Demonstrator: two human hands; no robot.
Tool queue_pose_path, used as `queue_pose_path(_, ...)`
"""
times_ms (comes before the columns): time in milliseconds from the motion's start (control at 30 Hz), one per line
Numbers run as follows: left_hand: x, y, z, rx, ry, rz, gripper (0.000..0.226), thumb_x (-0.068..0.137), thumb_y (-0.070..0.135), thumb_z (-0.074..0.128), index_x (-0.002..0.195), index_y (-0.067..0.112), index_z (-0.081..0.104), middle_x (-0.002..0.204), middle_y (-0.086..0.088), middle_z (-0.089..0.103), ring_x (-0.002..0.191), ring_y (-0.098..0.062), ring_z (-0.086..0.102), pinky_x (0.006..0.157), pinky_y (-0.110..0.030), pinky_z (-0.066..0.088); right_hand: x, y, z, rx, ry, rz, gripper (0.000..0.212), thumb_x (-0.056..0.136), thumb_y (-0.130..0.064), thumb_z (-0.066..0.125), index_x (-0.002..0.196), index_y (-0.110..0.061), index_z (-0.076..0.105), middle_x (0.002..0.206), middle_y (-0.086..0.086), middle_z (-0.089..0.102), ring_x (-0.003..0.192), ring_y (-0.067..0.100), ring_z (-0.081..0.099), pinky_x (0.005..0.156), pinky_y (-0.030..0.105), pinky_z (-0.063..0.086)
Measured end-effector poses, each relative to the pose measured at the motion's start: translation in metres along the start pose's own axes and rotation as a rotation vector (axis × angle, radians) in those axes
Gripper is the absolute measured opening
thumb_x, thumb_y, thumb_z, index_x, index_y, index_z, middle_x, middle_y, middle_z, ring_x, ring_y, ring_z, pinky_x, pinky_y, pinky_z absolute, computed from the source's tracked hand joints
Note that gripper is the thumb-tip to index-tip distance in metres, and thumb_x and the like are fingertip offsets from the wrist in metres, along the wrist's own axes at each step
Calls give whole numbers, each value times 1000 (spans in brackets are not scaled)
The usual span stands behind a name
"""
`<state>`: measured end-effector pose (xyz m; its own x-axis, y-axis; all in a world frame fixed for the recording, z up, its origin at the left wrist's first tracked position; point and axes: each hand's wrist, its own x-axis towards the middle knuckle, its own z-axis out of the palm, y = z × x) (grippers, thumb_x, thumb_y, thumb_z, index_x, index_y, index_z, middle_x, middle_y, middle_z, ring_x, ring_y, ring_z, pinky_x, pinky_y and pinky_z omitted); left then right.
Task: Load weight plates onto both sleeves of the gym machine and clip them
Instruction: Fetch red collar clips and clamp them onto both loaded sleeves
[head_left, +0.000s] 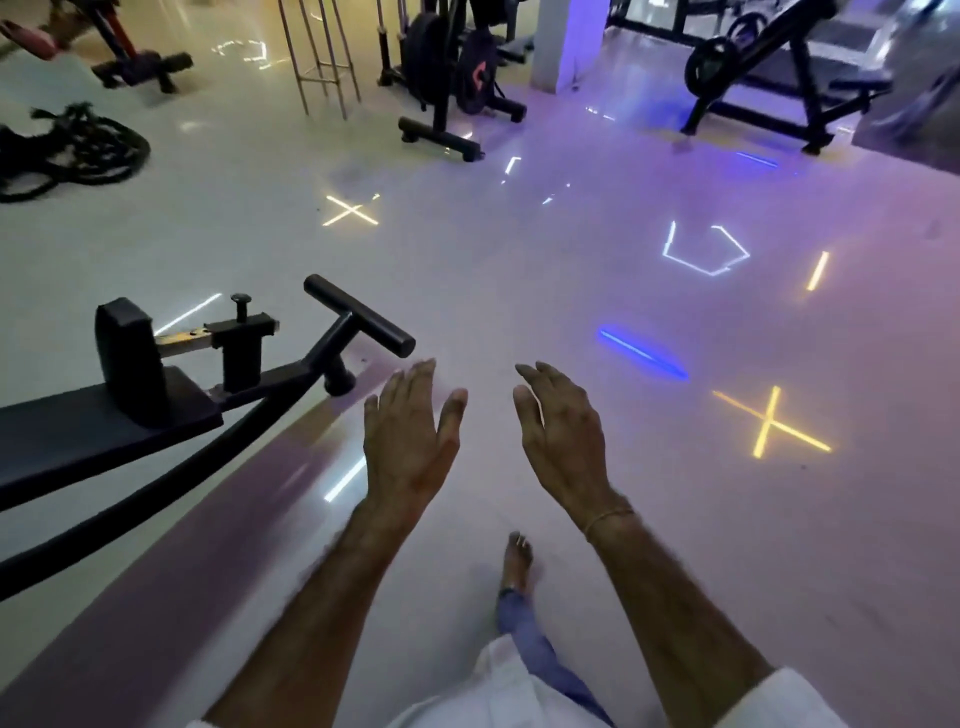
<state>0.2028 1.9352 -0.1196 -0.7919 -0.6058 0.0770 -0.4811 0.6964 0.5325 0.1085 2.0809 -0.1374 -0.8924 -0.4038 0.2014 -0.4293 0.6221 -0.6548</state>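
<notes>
Weight plates (470, 73), dark round discs with a dull rubbery look, stand on edge on a black steel rack (441, 104) far beyond the padded bench (104, 415). They lie straight ahead of the fingertips, and one more disc (712, 65) hangs on a slanted machine (779, 67) far off to the bench's right. Just right of the bench, the left hand (410, 431) and right hand (563, 441) hover palm-down, fingers straight and holding nothing (neither looks nearer the rack, by my judgement).

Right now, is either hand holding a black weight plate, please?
No, the bare left hand and bare right hand are both open and empty.
</notes>
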Motion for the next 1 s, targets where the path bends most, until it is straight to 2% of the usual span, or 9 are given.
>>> queue_pose_path(200,156,22,34,-14,16,-47,58,102,53,37,151,22,38,156,1,43,149,-20,29,122,-46,21,166,36,30,15,-97,-42,48,102,-49,34,140,-31,58,150,-2,54,139,18,47,113,43,40)
queue_pose_path(467,362,52,63,-16,69,-110,59,103,54,34,152,22,37,157,-1,42,150,-21,28,123,-50,17,391,48,47,11,-101,-106,47,102,-48,35,139,-30,59,149,-2,55,138,19,47,112,44,41)
queue_pose_path(733,595,41,108,-57,91,-185,60,103,55,29,154,22,34,159,0,38,152,-21,23,123,-51,18,622,54,114,-63,-140,-175,45,103,-47,36,139,-30,59,149,-3,54,138,18,47,112,43,41)
queue_pose_path(1000,792,6,89,-51,193,-289,58,104,52,32,152,20,39,156,-2,43,150,-24,28,121,-51,22,828,19,196,-23,-230,-254,47,103,-48,35,138,-30,60,149,-2,55,138,19,48,110,46,43)
